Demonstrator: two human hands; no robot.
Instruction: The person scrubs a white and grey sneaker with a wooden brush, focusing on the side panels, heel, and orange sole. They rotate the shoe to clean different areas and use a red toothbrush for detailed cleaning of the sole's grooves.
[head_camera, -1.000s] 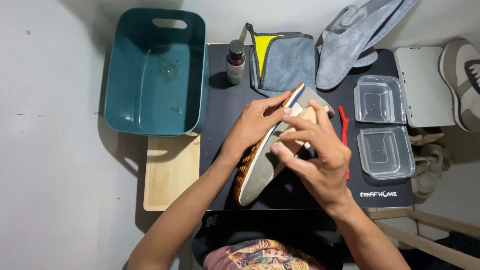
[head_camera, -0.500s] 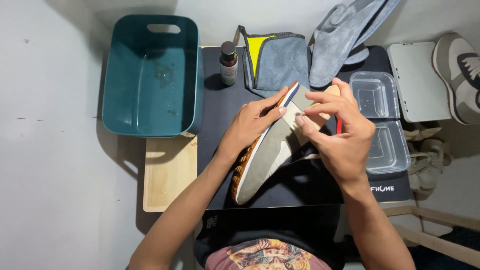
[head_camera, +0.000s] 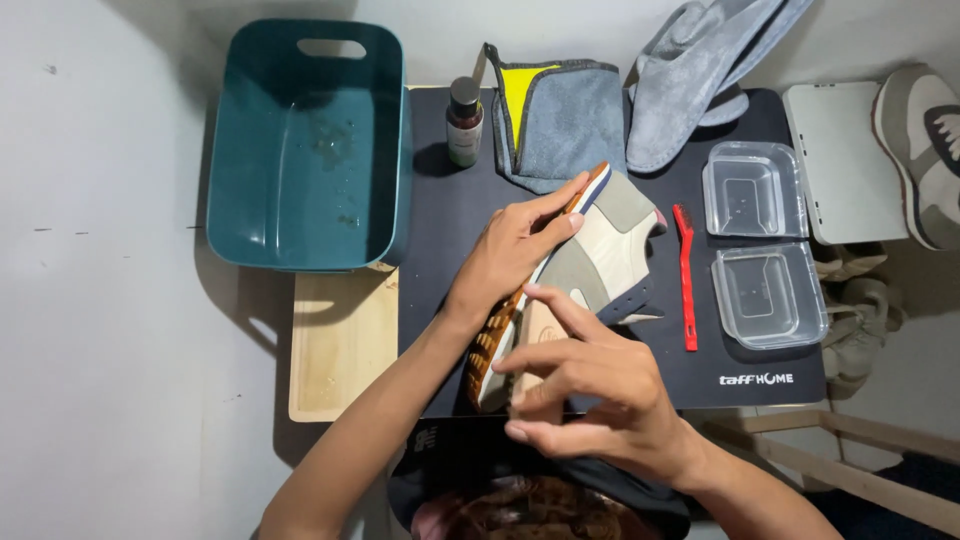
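The right hand (head_camera: 590, 395), which half a second ago pinched the shoe's upper near the red brush (head_camera: 685, 275), has dropped back towards the body, fingers loosely curled with the forefinger touching the sneaker (head_camera: 585, 265) near its heel; it now holds nothing. The left hand (head_camera: 515, 250) still clasps the sole's edge, keeping the sneaker tilted at mat centre. At eleven o'clock stands a small brown bottle (head_camera: 463, 122) with a pale label; at two o'clock, two clear lidded tubs (head_camera: 755, 190).
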